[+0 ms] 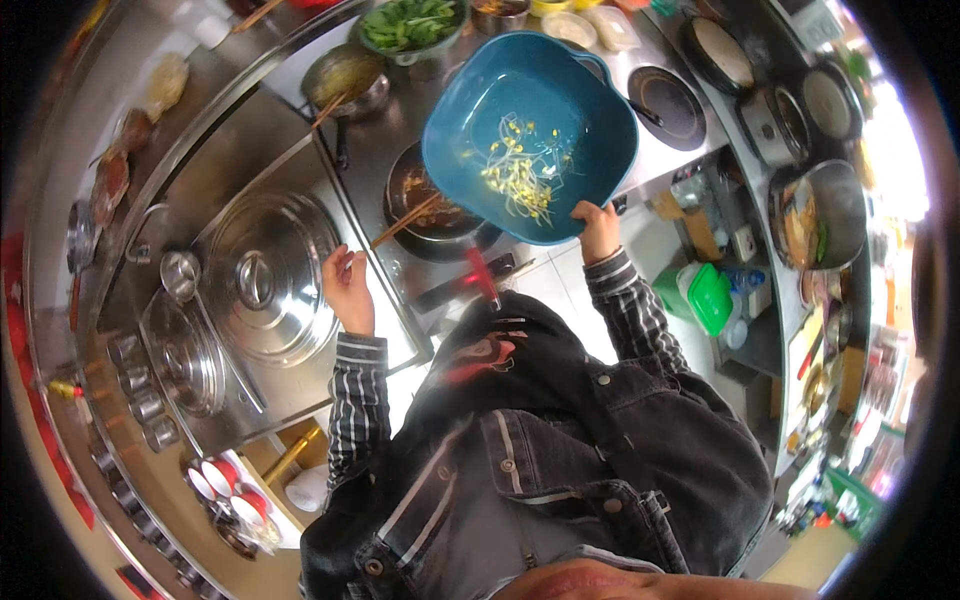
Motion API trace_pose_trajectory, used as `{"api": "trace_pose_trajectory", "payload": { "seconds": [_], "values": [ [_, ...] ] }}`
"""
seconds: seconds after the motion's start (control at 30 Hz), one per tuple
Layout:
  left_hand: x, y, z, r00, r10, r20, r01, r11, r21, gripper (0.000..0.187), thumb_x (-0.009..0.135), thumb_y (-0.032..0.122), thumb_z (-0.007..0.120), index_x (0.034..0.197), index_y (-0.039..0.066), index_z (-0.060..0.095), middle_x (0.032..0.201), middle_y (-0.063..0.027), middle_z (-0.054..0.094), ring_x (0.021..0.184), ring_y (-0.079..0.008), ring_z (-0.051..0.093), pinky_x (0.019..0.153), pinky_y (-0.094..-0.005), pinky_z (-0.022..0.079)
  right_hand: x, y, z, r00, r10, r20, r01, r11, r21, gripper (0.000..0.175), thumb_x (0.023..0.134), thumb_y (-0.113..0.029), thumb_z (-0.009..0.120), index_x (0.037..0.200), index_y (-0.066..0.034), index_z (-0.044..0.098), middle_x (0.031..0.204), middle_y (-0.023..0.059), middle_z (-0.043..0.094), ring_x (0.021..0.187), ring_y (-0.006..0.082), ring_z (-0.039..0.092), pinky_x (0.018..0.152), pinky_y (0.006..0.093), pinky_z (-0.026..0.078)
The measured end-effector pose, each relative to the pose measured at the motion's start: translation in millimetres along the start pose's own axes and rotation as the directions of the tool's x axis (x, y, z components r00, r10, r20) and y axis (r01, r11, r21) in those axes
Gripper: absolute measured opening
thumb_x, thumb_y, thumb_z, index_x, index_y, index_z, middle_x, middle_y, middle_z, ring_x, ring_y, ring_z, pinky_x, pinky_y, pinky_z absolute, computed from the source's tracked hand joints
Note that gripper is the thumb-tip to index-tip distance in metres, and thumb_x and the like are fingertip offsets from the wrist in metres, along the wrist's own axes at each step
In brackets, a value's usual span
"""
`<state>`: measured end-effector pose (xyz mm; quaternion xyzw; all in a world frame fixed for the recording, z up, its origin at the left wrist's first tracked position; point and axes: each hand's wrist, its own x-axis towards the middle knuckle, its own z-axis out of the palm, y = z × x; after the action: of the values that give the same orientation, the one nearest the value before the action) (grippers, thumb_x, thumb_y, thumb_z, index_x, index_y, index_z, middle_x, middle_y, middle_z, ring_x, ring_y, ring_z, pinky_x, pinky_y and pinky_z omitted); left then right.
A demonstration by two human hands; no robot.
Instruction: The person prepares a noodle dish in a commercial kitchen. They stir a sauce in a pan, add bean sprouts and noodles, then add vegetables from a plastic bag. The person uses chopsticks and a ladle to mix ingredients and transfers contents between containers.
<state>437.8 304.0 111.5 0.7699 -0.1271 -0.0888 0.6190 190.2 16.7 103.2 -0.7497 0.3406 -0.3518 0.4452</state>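
Note:
My right hand point(598, 231) grips the near rim of a blue plastic basin point(457, 127), which is tilted so that its inside faces me. A small heap of bean sprouts point(525, 180) lies in it, pale stems with yellow heads. Partly hidden beneath the basin's left side is a pan point(409, 214) of dark reddish food, with wooden chopsticks point(405, 223) resting across its rim. My left hand point(349, 289) holds nothing, its fingers loosely curled and thumb apart. It hovers at the right edge of a large round steel lid point(274, 322).
A pot with chopsticks point(349, 75) and a colander of leafy greens point(412, 26) stand at the back. A flat black pan point(667, 109) is on the right. Further right, a counter holds a deep pot point(836, 202). Below it stands a green-lidded bin point(709, 298).

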Motion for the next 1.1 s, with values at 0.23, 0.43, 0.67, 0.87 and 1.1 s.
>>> {"api": "trace_pose_trajectory", "payload": {
  "seconds": [0.23, 0.43, 0.67, 0.87, 1.1],
  "values": [
    [-13.3, 109.4, 8.7, 0.837, 0.413, 0.358, -0.458, 0.888, 0.048, 0.03, 0.085, 0.003, 0.065, 0.114, -0.001, 0.059, 0.122, -0.0153, 0.057, 0.105, -0.0221, 0.06, 0.085, -0.0302, 0.051, -5.8, -66.1, 76.4, 0.949, 0.244, 0.199, -0.307, 0.859, 0.411, 0.03, 0.075, 0.002, 0.049, 0.104, 0.0007, 0.057, 0.088, 0.0045, 0.058, 0.077, 0.014, 0.052, 0.07, 0.0273, 0.045],
    [14.0, 97.2, 51.1, 0.936, 0.246, 0.252, -0.352, 0.679, 0.644, 0.067, 0.074, 0.02, 0.074, 0.13, -0.001, 0.044, 0.123, -0.0266, 0.046, 0.11, -0.044, 0.049, 0.09, -0.047, 0.046, -35.1, -101.8, 116.5, 0.954, 0.001, 0.299, -0.137, 0.891, 0.432, 0.047, 0.075, 0.004, 0.049, 0.122, 0.0022, 0.051, 0.108, 0.011, 0.061, 0.096, 0.0183, 0.058, 0.085, 0.0299, 0.046],
    [-1.2, 92.9, 48.9, 0.872, 0.227, 0.433, -0.437, 0.759, 0.483, 0.049, 0.077, 0.013, 0.068, 0.121, 0.0, 0.053, 0.115, -0.0238, 0.054, 0.104, -0.0416, 0.053, 0.087, -0.0449, 0.047, -39.2, -100.9, 115.7, 0.914, 0.142, 0.381, -0.285, 0.892, 0.351, 0.051, 0.078, -0.001, 0.053, 0.128, 0.0006, 0.044, 0.109, 0.0167, 0.063, 0.094, 0.0207, 0.062, 0.083, 0.0317, 0.049],
    [12.0, 95.0, 58.3, 0.593, 0.566, 0.572, -0.789, 0.551, 0.273, 0.034, 0.075, 0.002, 0.06, 0.109, 0.0, 0.061, 0.115, -0.0177, 0.057, 0.103, -0.0356, 0.054, 0.094, -0.0433, 0.042, -44.5, -103.4, 121.6, 0.917, 0.002, 0.399, -0.118, 0.957, 0.266, 0.052, 0.078, -0.007, 0.058, 0.128, 0.0009, 0.044, 0.11, 0.0185, 0.064, 0.098, 0.0234, 0.063, 0.085, 0.0325, 0.049],
    [0.8, 89.8, 25.1, 0.716, 0.499, 0.489, -0.655, 0.722, 0.222, 0.018, 0.082, 0.003, 0.061, 0.1, 0.002, 0.065, 0.112, -0.0144, 0.062, 0.103, -0.0335, 0.057, 0.093, -0.0423, 0.044, -35.3, -88.7, 114.0, 0.894, 0.13, 0.428, -0.321, 0.853, 0.411, 0.049, 0.08, -0.002, 0.056, 0.127, 0.002, 0.045, 0.103, 0.0099, 0.064, 0.092, 0.0165, 0.06, 0.083, 0.03, 0.049]
  ]
}}
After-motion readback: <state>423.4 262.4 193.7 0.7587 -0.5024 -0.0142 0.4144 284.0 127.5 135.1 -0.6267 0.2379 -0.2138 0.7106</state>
